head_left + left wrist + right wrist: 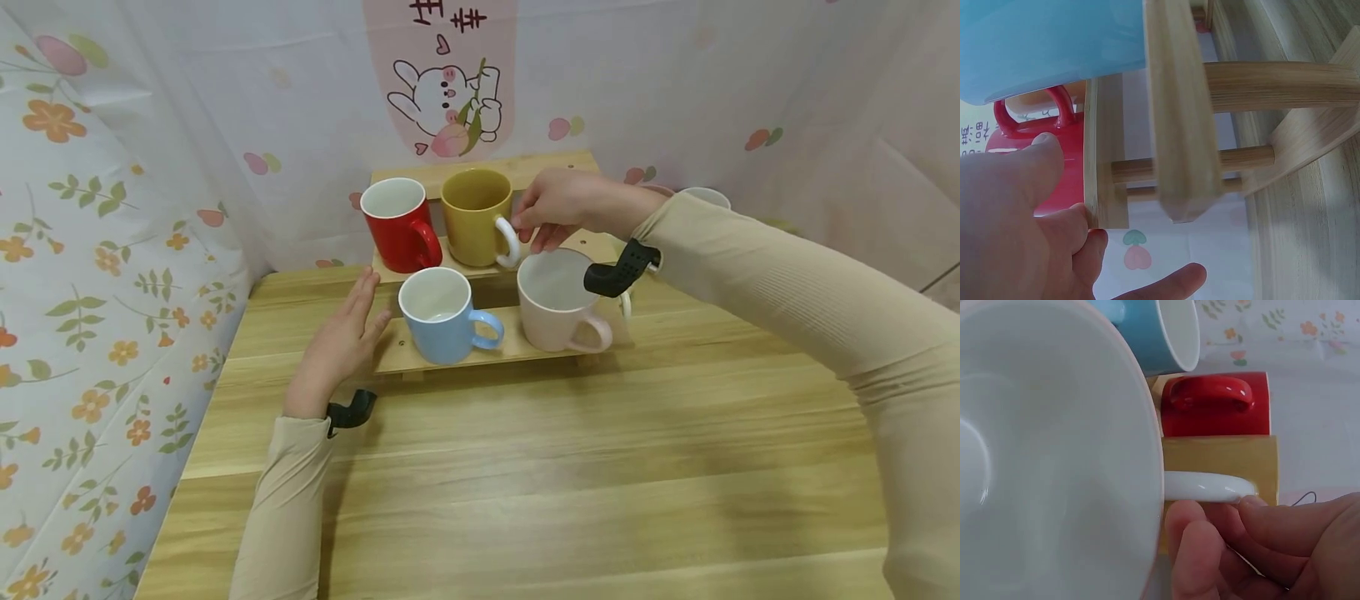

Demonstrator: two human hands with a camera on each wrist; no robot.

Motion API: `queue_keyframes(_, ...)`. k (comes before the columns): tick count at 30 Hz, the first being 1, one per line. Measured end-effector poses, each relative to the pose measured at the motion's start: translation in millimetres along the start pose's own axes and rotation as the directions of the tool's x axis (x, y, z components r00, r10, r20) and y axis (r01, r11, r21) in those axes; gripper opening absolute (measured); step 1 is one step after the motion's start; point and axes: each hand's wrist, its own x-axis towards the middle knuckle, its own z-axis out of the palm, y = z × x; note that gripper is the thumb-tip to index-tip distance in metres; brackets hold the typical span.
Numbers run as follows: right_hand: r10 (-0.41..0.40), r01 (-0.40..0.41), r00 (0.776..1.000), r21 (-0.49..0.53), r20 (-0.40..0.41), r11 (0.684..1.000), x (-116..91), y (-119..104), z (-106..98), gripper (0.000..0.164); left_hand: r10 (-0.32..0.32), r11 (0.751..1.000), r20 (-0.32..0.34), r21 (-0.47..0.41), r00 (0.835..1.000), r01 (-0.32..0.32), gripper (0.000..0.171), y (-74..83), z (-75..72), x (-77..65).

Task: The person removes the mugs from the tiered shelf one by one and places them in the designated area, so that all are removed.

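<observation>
In the head view a yellow mug [477,221] with a white handle [508,242] stands on a wooden rack's upper shelf. My right hand [573,202] is just right of it; in the right wrist view its thumb tip touches the upper end of the handle, with the other fingers loosely bent on the same side. A red mug [390,225] stands beside the yellow one. On the lower shelf are a blue mug [438,325] and a pale pink mug [555,300]. My left hand [330,350], fingers extended, lies against the rack's left end [1091,187].
The two-tier rack [517,354] stands on a wood-grain table [570,483] near a printed cloth backdrop [300,108]. Behind the right forearm shows the rim of another white cup [707,197]. Flowered cloth [105,333] hangs along the left side.
</observation>
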Motion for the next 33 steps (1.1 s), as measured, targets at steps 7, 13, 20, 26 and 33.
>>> queue_keyframes(7,0.01,-0.01,1.0,0.023,0.01,1.0,4,-5,6,0.024,0.006,1.0,-0.006,-0.004,1.0,-0.006,0.067,0.3,-0.2,-0.9)
queue_keyframes(13,0.03,-0.031,0.999,0.07,0.013,0.997,10,-7,11,0.022,0.001,1.0,-0.008,-0.005,1.0,-0.001,0.066,0.9,0.1,-1.2)
queue_keyframes(20,0.038,-0.036,0.999,0.119,-0.01,0.992,11,-8,16,0.022,0.007,1.0,-0.013,-0.003,1.0,-0.007,0.066,0.7,0.6,-1.5)
queue_keyframes(26,0.047,-0.043,0.998,0.097,-0.037,0.994,11,-5,14,0.025,0.01,1.0,-0.014,-0.007,1.0,-0.01,0.065,0.4,0.9,-1.7)
queue_keyframes(33,0.038,-0.033,0.996,0.056,-0.083,0.998,7,0,11,0.031,0.01,1.0,-0.017,-0.009,1.0,-0.01,0.065,-0.5,1.1,-1.8)
